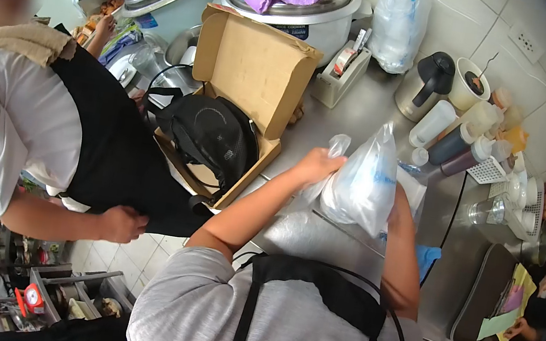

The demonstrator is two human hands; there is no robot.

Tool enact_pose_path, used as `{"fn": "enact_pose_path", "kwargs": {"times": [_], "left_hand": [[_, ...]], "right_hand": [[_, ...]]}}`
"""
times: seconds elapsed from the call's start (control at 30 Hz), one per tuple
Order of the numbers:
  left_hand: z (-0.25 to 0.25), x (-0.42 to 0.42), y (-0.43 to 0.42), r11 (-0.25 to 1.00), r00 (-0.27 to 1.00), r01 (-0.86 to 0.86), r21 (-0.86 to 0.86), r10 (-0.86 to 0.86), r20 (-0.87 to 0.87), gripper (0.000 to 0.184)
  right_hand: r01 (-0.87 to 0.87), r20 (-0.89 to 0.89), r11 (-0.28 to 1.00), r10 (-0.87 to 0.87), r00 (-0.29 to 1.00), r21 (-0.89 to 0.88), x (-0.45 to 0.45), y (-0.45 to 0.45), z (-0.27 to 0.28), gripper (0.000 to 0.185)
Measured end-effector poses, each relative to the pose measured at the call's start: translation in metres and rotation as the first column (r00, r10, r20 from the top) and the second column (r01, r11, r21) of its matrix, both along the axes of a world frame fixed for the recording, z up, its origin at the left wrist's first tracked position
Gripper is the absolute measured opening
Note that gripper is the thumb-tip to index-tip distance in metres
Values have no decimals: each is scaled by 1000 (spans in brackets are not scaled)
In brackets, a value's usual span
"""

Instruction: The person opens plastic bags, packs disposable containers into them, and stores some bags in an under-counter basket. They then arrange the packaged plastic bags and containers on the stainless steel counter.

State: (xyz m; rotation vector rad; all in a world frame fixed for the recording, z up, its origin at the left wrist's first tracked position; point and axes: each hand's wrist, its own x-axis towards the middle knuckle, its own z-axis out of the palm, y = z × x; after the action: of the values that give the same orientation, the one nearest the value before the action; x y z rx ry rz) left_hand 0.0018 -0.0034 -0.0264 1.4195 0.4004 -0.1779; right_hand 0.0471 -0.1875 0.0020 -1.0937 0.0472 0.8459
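A white, translucent plastic bag (359, 183) with blue print is in front of me over the steel counter. My left hand (318, 166) is closed on a twisted end of its plastic, and a loose tuft sticks up above the fingers. What the bag contains cannot be made out. At the bag's right side is my right hand (398, 202), its fingers hidden behind the plastic and cut by a seam in the picture. Left of my left forearm stands an opened cardboard box (254, 62) with a black mesh bag (207, 136) in it.
A tape dispenser (341, 75), thermal jug (425, 87) and several squeeze bottles (452, 142) stand behind on the counter (320, 117). Large cookers (319, 26) line the back. A co-worker in a black apron (118, 140) is close on my left; another person's hands (528, 329) hold papers at far right.
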Motion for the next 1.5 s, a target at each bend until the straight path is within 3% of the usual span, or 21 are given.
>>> {"fn": "enact_pose_path", "kwargs": {"times": [0.07,0.23,0.33,0.43,0.63,0.73,0.93,1.03,1.13,1.23,1.37,1.4,1.5], "left_hand": [[-7,-19,13,998,997,62,7,-62,45,18],[24,-71,-2,998,999,26,-65,-23,44,20],[23,-85,-11,981,999,6,-195,4,50,24],[24,-90,-15,967,997,79,-243,-80,7,26],[17,-92,-19,908,996,0,-420,-36,-78,29],[14,-93,-25,885,984,40,-463,-114,-134,31],[16,-95,-40,785,993,-113,-609,62,-105,35],[5,-89,-45,748,994,-93,-657,35,-101,34],[2,-86,-43,587,971,193,-786,1,240,30],[34,-88,-48,757,992,-121,-642,110,-57,27],[8,-84,-51,702,994,-112,-703,70,-88,15],[-24,-74,-52,730,993,-112,-674,60,-100,14],[-18,-75,-55,758,996,-81,-647,45,-72,15]], "right_hand": [[-17,-153,998,27,988,67,3,-20,-34,21],[75,-176,987,-50,983,141,-33,-33,-21,20],[75,-170,982,-44,985,176,-51,-34,-16,19],[71,-232,969,-15,972,235,-67,-37,-31,19],[137,-277,935,-44,960,326,-85,-32,-40,20],[136,-276,928,-37,961,348,-94,-25,-34,21],[231,-328,903,-109,939,361,-106,-7,-29,22],[257,-297,891,-147,943,375,-105,-5,-33,23],[298,-276,879,-202,940,372,-97,-4,-34,23],[345,-317,869,-236,919,353,-99,-6,-35,20],[272,-252,915,-199,947,297,-96,-7,-47,19],[269,-245,922,-202,948,280,-99,-7,-42,20],[188,-226,947,-130,966,262,-98,-5,-38,24]]}}
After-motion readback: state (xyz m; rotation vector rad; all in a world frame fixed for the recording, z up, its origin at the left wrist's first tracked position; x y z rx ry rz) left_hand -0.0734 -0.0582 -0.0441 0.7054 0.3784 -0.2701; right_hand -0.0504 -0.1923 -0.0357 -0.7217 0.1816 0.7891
